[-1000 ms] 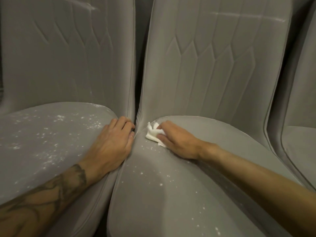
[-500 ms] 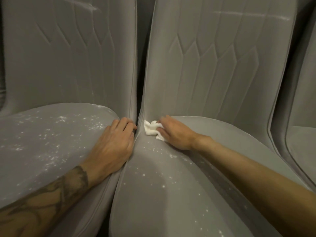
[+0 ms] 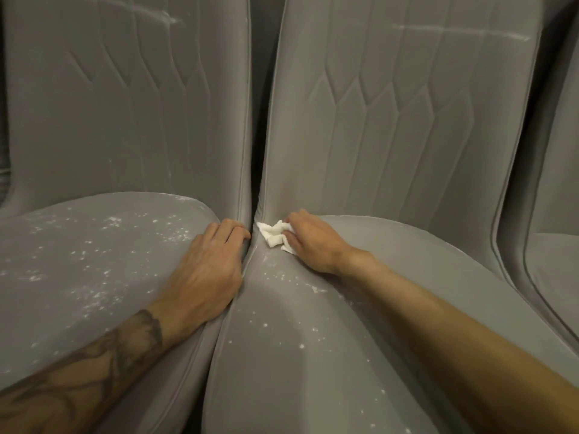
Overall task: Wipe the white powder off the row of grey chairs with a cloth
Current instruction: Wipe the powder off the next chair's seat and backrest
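Two grey upholstered chairs stand side by side. The left chair's seat [image 3: 94, 261] is speckled with white powder [image 3: 94, 296]. The middle chair's seat [image 3: 407, 264] carries powder specks [image 3: 282, 308] on its left half. My right hand [image 3: 313, 242] grips a crumpled white cloth [image 3: 274, 236] and presses it into the seat's back left corner, where seat meets backrest. My left hand [image 3: 210, 270] rests on the left chair's right edge, its fingers curled over the edge into the gap between the seats.
Both quilted backrests show faint white streaks near the top, on the left backrest [image 3: 150, 14] and the middle backrest [image 3: 463, 31]. A third grey chair [image 3: 554, 261] stands at the far right. A dark narrow gap [image 3: 260, 89] runs between the backrests.
My right hand has slid the cloth back and to the left, from the seat's front-left area into the corner by the backrest. My left hand has stayed on the left seat's edge.
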